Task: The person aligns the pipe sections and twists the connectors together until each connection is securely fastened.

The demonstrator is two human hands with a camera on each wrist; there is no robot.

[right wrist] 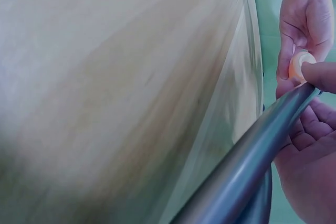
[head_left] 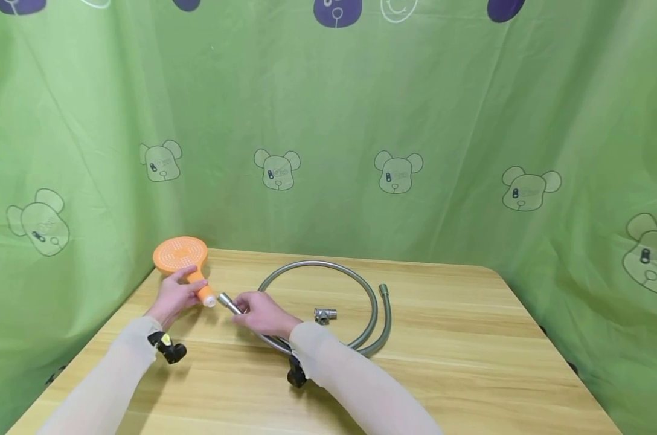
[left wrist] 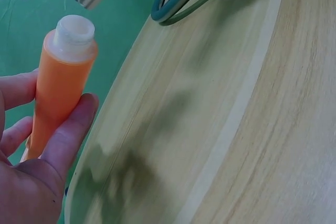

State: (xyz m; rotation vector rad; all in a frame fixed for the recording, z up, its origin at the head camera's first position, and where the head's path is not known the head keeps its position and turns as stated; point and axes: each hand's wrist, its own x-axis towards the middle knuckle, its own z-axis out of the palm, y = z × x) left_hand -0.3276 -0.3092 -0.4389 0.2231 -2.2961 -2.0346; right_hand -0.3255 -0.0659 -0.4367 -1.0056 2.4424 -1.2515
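My left hand [head_left: 177,296] grips the handle of an orange shower head [head_left: 180,254], its round face turned up and its handle slanting down to the right. At the handle's end is a whitish threaded neck [left wrist: 75,31]. With thumb and fingers, my right hand [head_left: 264,313] holds a grey shower hose [head_left: 350,272] just behind its silver end fitting [head_left: 226,299]. That fitting points at the neck, with a small gap between them in the left wrist view. In the right wrist view the hose [right wrist: 247,166] runs from the fingers toward the camera.
The hose loops across the wooden table [head_left: 442,362], its other end fitting [head_left: 383,290] lying to the right. Inside the loop lies a small chrome tee valve [head_left: 324,315]. A green curtain [head_left: 328,109] with bear faces surrounds the table's back and sides.
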